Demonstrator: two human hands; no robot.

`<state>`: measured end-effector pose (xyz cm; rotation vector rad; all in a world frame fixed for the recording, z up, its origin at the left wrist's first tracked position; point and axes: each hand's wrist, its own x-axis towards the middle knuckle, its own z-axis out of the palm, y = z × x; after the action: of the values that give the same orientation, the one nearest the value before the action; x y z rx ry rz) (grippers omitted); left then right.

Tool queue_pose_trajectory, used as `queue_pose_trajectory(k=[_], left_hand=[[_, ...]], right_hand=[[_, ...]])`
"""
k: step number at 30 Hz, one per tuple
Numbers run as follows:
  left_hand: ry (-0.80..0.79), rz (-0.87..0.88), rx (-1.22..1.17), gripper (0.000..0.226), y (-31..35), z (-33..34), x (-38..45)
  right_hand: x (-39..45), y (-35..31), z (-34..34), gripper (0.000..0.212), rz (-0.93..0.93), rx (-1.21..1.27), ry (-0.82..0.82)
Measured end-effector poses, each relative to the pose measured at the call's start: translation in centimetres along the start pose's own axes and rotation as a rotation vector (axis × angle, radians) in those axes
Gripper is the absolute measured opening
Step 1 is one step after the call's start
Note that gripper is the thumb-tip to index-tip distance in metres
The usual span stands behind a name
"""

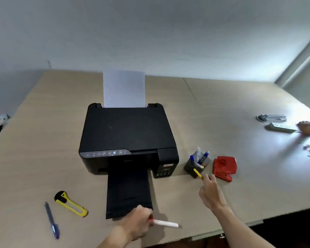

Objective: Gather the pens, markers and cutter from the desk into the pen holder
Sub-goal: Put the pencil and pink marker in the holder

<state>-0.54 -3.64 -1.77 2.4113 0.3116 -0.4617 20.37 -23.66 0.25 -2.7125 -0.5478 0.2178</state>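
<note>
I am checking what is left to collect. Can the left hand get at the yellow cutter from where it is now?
Probably yes, once free. The yellow cutter lies flat on bare desk, with only the blue pen beside it, apart. But the left hand is holding a white marker, so that goes first.

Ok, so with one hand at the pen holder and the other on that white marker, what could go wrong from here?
1. The right hand is slipping a yellow pen into the pen holder, which already holds several markers; a push could tip it toward the red hole punch.
2. The left hand pinches the white marker at one end only, so it may slip.
3. The yellow cutter and blue pen lie far left, easily missed.
</note>
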Motion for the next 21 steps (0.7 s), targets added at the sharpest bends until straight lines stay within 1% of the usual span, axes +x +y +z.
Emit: queue_pose_trajectory(k=[2,4,7,9,11,13,16,18,21], left_hand=[[0.096,0.093,-0.045,0.017,3.3,-1.1,2.1],[0.219,0.171,-0.094,0.016,6.1,-2.8,4.3],[0.372,0.208,-0.172,0.012,9.4,-5.6,7.5],[0.480,0.208,-0.171,0.013,11.3,-7.6,9.5],[0.554,0.206,-0.173,0.014,12.8,-9.3,11.2],[0.600,0.205,-0.172,0.014,14.0,-10.5,12.8],[0.621,0.191,-0.151,0.015,15.2,-11.1,14.5],[0.618,0.179,-0.123,0.015,15.8,-11.0,15.5],[0.584,0.161,-0.089,0.017,16.6,-10.2,16.9]], right_hand=[[1.6,1.6,-2.2,0.026,0.038,-0.016,0.057],[3.2,2.9,-4.5,0.025,0.064,-0.072,0.081],[5.2,3.9,-7.0,0.020,0.066,-0.187,0.012],[6.3,3.8,-7.9,0.019,0.048,-0.190,-0.043],[7.3,3.5,-8.3,0.016,0.032,-0.183,-0.065],[8.1,3.1,-8.3,0.017,0.005,-0.164,-0.047],[9.2,3.3,-7.9,0.035,-0.036,-0.055,-0.012],[9.6,3.8,-7.8,0.044,-0.033,-0.008,0.005],[9.7,5.1,-8.0,0.050,0.002,0.011,0.030]])
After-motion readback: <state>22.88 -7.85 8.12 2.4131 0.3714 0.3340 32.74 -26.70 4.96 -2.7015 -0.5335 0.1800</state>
